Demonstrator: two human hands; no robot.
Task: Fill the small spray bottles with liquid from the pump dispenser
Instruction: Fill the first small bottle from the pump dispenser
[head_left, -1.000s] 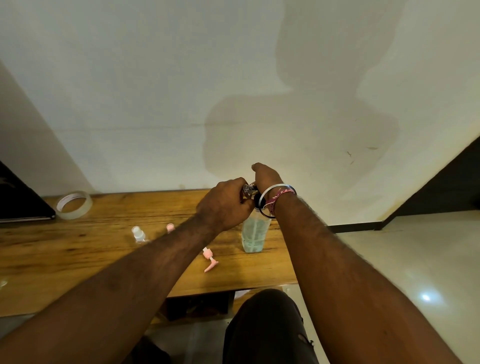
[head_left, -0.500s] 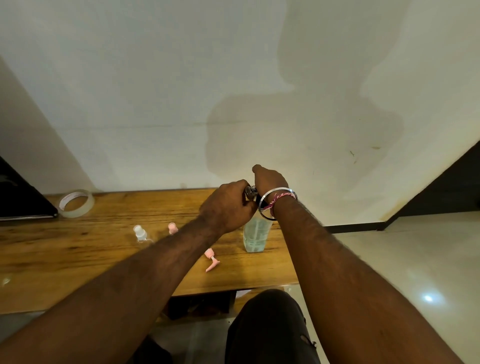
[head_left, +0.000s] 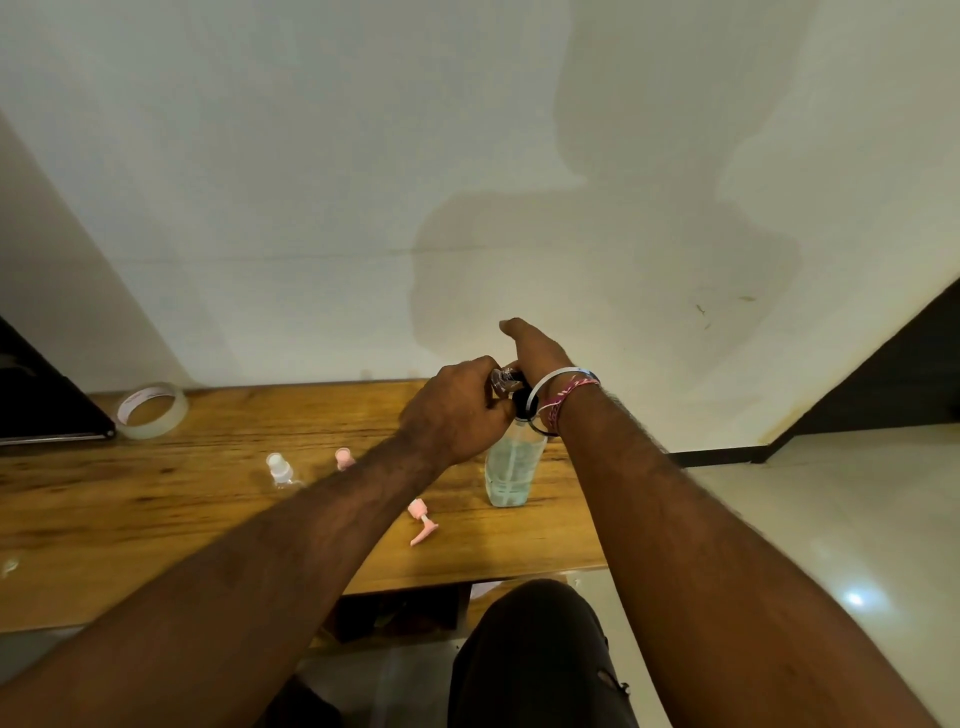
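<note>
The pump dispenser (head_left: 511, 470), a clear bottle of pale liquid with a black collar, stands on the wooden table (head_left: 156, 499). My right hand (head_left: 537, 351) lies over its pump head with the fingers stretched to the left. My left hand (head_left: 457, 410) grips a small clear bottle (head_left: 501, 379) held up against the pump's spout. A small spray bottle with a white cap (head_left: 280, 467) stands further left. Beside it a pink-capped one (head_left: 344, 458) is partly hidden by my left forearm. A loose pink spray head (head_left: 422, 521) lies on the table.
A roll of clear tape (head_left: 150, 410) sits at the back left, next to a dark flat object (head_left: 47, 400). The wall runs right behind the table. The table's right edge is close to the dispenser, with pale floor (head_left: 831, 519) beyond.
My right hand has risen slightly over the pump head. My left hand keeps the small bottle at the spout.
</note>
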